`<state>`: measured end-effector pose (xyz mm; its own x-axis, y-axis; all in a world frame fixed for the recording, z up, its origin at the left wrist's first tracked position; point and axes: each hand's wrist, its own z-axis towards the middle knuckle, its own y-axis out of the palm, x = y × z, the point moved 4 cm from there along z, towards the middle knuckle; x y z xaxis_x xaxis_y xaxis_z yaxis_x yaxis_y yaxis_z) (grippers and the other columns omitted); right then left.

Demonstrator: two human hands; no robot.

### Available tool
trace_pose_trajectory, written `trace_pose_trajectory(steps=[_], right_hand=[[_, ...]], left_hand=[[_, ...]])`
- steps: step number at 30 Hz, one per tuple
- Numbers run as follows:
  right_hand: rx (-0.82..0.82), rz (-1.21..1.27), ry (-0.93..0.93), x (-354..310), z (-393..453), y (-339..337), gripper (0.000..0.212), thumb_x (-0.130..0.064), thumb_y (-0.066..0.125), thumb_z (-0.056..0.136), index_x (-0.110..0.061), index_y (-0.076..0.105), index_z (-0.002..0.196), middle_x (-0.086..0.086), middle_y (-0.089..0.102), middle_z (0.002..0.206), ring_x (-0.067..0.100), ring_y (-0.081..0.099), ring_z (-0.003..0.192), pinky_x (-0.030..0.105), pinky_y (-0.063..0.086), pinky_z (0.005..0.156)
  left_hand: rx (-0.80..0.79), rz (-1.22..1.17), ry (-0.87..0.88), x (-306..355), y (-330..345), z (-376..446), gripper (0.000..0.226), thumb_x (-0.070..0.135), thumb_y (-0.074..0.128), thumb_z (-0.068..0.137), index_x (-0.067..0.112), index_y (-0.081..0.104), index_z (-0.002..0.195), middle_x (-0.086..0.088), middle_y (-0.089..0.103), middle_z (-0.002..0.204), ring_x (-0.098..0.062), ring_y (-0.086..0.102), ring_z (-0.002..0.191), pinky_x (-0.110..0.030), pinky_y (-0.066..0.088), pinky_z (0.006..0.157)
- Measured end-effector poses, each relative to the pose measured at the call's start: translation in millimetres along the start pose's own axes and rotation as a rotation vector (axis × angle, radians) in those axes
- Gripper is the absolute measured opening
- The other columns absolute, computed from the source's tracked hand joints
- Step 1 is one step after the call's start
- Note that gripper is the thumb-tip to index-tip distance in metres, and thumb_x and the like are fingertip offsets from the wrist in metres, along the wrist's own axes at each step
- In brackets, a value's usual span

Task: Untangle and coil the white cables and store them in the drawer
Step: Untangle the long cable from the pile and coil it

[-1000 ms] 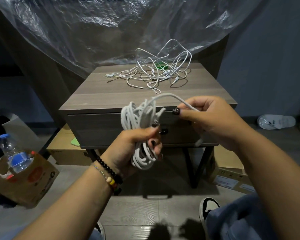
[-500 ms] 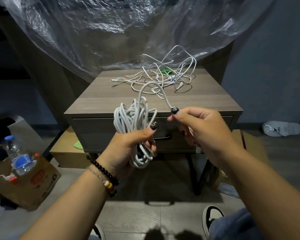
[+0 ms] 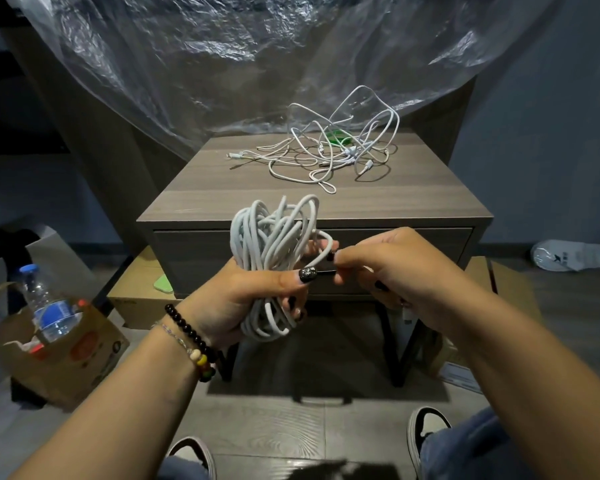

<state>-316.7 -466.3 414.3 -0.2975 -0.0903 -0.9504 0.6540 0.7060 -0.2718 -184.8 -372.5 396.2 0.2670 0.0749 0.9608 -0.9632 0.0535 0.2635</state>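
Your left hand (image 3: 253, 296) grips a coiled white cable (image 3: 274, 251), fingers curled round the middle of the bundle so its loops fan out above your thumb toward 12 o'clock and hang below your palm toward 6 o'clock. Your right hand (image 3: 395, 271) sits just beside it at 3 o'clock, fingertips pinching the loose end of that same cable where it arcs off the coil; thumb and forefinger meet close to your left thumb. Both hands hover in front of the drawer (image 3: 430, 240), which is closed, its front partly hidden behind them.

At 12 o'clock from the coil, the tangled white cables (image 3: 329, 150) lie in a loose heap on the back half of the nightstand top (image 3: 194, 199), several loops standing up off the wood. A small green object (image 3: 336, 136) shows inside the tangle; you cannot tell what it is.

A clear plastic sheet (image 3: 222, 46) drapes behind the nightstand. At 9 o'clock a water bottle (image 3: 45, 306) stands in a cardboard box (image 3: 84, 358) on the floor. At 3 o'clock, well apart, a white slipper (image 3: 572, 254) lies by the wall.
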Motion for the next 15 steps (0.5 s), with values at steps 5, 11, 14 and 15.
trace_pose_trajectory(steps=[5, 11, 14, 15], right_hand=[[-0.085, -0.114, 0.039, 4.0, -2.1, 10.1, 0.026, -0.017, 0.063, 0.084, -0.001, 0.071, 0.065, 0.001, 0.032, 0.040, 0.011, 0.020, 0.037, 0.017, 0.015, 0.037], [-0.143, -0.081, 0.013, 0.4, -3.5, 13.2, 0.030, -0.019, 0.061, 0.087, 0.000, 0.070, 0.067, -0.001, 0.030, 0.041, 0.012, 0.019, 0.040, 0.021, 0.012, 0.041], [-0.168, -0.099, -0.007, -1.8, -5.8, 16.0, 0.031, -0.019, 0.060, 0.088, 0.003, 0.070, 0.070, 0.001, 0.030, 0.043, 0.013, 0.019, 0.043, 0.023, 0.012, 0.043], [-0.172, -0.102, -0.015, -1.9, -6.0, 17.0, 0.032, -0.020, 0.059, 0.089, 0.003, 0.070, 0.071, 0.001, 0.031, 0.043, 0.013, 0.019, 0.043, 0.022, 0.013, 0.042]], left_hand=[[0.266, 0.320, 0.053, -1.0, -5.9, 1.8, 0.038, 0.003, 0.069, 0.063, 0.011, 0.066, 0.100, 0.000, 0.073, 0.089, -0.010, 0.068, 0.083, -0.020, 0.053, 0.063], [0.376, 0.228, 0.049, -6.2, -10.0, 4.2, 0.036, 0.009, 0.067, 0.069, -0.001, 0.063, 0.104, -0.018, 0.064, 0.095, -0.026, 0.061, 0.089, -0.038, 0.052, 0.079], [0.359, 0.091, -0.025, -13.4, -8.1, 5.7, 0.042, 0.013, 0.064, 0.072, -0.009, 0.058, 0.108, -0.021, 0.060, 0.090, -0.021, 0.063, 0.077, -0.027, 0.053, 0.066], [0.358, 0.037, -0.058, -14.9, -5.8, 5.9, 0.041, 0.013, 0.065, 0.073, -0.008, 0.059, 0.108, -0.021, 0.058, 0.088, -0.021, 0.062, 0.073, -0.026, 0.053, 0.065]])
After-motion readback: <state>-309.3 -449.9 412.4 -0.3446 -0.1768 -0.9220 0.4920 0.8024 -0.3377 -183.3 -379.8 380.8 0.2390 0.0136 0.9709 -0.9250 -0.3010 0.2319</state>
